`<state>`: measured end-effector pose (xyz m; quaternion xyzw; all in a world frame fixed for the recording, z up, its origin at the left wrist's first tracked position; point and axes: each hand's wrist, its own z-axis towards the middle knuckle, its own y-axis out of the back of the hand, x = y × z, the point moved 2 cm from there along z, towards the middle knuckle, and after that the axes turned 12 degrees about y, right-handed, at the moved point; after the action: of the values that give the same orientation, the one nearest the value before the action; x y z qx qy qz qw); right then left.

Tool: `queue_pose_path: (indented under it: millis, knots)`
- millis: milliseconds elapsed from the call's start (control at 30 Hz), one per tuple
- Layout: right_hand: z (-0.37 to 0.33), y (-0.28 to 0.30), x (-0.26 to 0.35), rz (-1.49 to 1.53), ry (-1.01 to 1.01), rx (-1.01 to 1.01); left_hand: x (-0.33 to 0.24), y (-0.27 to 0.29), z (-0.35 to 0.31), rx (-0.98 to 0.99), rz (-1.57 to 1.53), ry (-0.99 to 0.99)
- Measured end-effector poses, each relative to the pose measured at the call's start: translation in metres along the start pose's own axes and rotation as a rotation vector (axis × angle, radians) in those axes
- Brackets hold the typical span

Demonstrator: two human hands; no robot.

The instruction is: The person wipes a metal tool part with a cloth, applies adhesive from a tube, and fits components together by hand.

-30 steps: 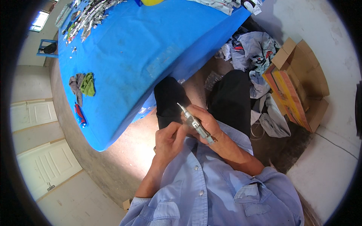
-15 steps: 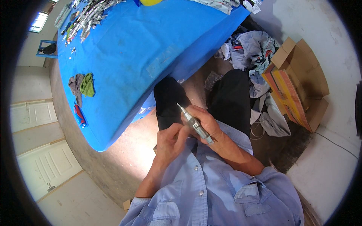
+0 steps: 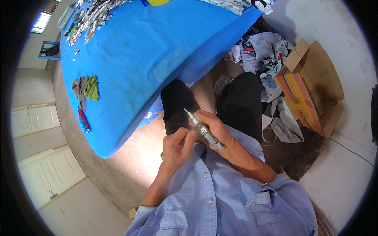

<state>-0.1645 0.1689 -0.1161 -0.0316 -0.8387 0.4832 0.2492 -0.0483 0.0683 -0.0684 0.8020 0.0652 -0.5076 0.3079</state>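
Note:
Above my lap, my right hand (image 3: 214,128) grips a slim grey metal part (image 3: 206,133) shaped like a fuel injector. Its narrow, stepped tip points up and to the left, away from me, and its thicker body lies across the palm and fingers. My left hand (image 3: 178,147) is closed close beside it, thumb and fingertips pinched together against the part's left side. Whatever those fingertips may hold is hidden, and I cannot tell whether they touch the metal.
A blue-covered table (image 3: 130,78) stands ahead and left, bearing a heap of metal parts (image 3: 94,19), grey and green cloths (image 3: 91,88) and a red-and-blue tube (image 3: 83,120). To the right, an open cardboard box (image 3: 315,86) is beside piled clothes (image 3: 264,51).

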Motion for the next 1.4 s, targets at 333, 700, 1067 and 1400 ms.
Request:
queue_pose_path:
  millis: [333, 700, 1067, 1400]
  knots:
    - [-0.002, 0.0, -0.001, -0.002, -0.015, 0.003, 0.001, -0.001, -0.005, 0.004, 0.013, 0.017]
    - [-0.002, 0.003, -0.006, 0.011, -0.022, 0.022, 0.007, -0.004, -0.004, 0.032, -0.02, 0.087]
    - [-0.004, 0.002, -0.01, 0.008, -0.03, -0.013, 0.012, -0.002, -0.008, 0.06, -0.057, 0.059]
    - [-0.001, 0.006, -0.017, 0.053, -0.007, 0.021, 0.01, -0.002, -0.005, 0.09, -0.095, 0.075]
